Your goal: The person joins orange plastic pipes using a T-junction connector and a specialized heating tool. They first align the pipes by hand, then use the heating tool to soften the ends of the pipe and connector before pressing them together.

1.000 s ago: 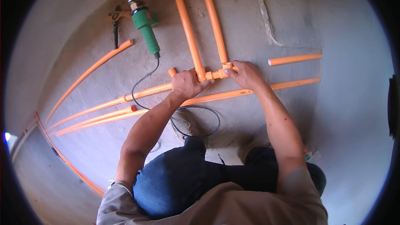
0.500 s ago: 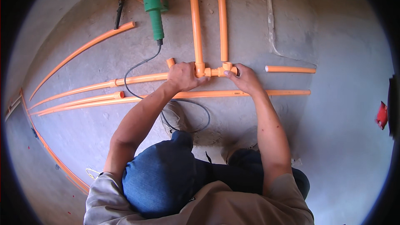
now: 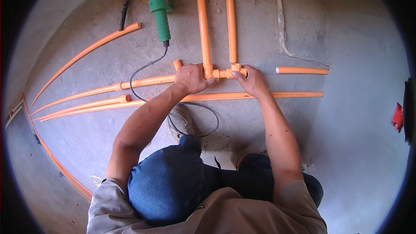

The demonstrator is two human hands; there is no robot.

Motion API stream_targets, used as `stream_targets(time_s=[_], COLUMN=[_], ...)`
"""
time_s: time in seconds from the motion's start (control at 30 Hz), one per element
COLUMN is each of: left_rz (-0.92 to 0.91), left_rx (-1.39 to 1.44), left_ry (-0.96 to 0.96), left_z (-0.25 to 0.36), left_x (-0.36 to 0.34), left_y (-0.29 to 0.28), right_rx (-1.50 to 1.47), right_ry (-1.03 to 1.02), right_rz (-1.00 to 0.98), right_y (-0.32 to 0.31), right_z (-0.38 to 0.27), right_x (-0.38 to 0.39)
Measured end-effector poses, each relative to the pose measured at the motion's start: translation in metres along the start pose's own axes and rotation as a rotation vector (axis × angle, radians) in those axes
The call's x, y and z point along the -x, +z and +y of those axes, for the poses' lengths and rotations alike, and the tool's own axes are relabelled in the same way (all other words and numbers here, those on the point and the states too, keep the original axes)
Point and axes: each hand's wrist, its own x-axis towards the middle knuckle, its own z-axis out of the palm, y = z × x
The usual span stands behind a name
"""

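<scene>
The left hand (image 3: 190, 79) closes on one corner joint (image 3: 208, 69), the right hand (image 3: 254, 81) on one tee fitting (image 3: 236, 67), mid-floor. Two long orange pipes (image 3: 202, 21) run past the upper edge. Floor (image 3: 260, 60) spreads between the tee and one short pipe (image 3: 302, 71), whose right end lies near the wall (image 3: 368, 95).

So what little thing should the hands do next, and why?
Maybe nudge the orange tee so its mouth lines up with the pipe just beyond it: that pipe's end seems to stop just short of the mouth, slightly left. The right hand already grips the tee, and the left hand holds the neighbouring joint.
</scene>
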Motion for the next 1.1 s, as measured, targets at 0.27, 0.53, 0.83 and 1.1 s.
stream_targets(time_s=[0.27,0.53,0.83,1.1], left_rz=[-0.014,0.056,0.204,0.596], left_rx=[0.002,-0.009,0.225,0.345], left_ry=[-0.007,0.041,0.205,0.155], left_z=[0.002,-0.005,-0.023,-0.072], left_x=[0.0,0.001,0.009,0.029], left_y=[-0.002,0.006,0.007,0.014], right_rx=[-0.063,-0.071,-0.261,-0.41], right_ry=[0.021,-0.047,-0.021,-0.08], right_rz=[-0.044,-0.005,0.011,0.076], right_y=[-0.005,0.001,0.004,0.011], right_z=[-0.008,0.001,0.018,0.031], right_x=[0.002,0.002,0.01,0.018])
